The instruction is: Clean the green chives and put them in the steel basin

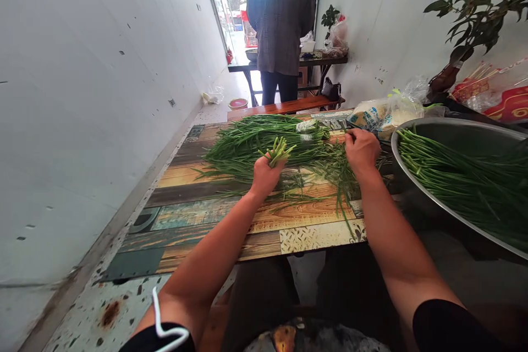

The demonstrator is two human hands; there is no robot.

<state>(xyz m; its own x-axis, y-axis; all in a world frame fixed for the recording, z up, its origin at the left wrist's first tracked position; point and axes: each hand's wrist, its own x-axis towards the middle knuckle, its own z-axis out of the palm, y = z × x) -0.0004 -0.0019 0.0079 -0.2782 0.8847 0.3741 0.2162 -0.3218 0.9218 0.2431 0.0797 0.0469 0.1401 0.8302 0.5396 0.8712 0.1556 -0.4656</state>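
Observation:
My left hand [266, 175] is closed around a small bunch of garlic chives [279, 152], their pale cut ends sticking up out of the fist. My right hand [363, 148] is pinched closed to the right of it, over a loose heap of thin, wilted chive scraps [336, 162]. Whatever its fingertips hold is too small to make out. Behind my left hand lies a large pile of long green chives [251, 135], part of it bound by a pale band [305, 130]. The leaf ends of the held bunch trail out of sight behind the hand.
A big metal basin [462, 217] of chives stands at the right edge of the wood-patterned table [198, 217]. Plastic bags [383, 113] and a potted plant [474, 27] are behind it. A person [280, 22] stands beyond, by another table [340, 59]. A white wall [99, 82] runs along the left.

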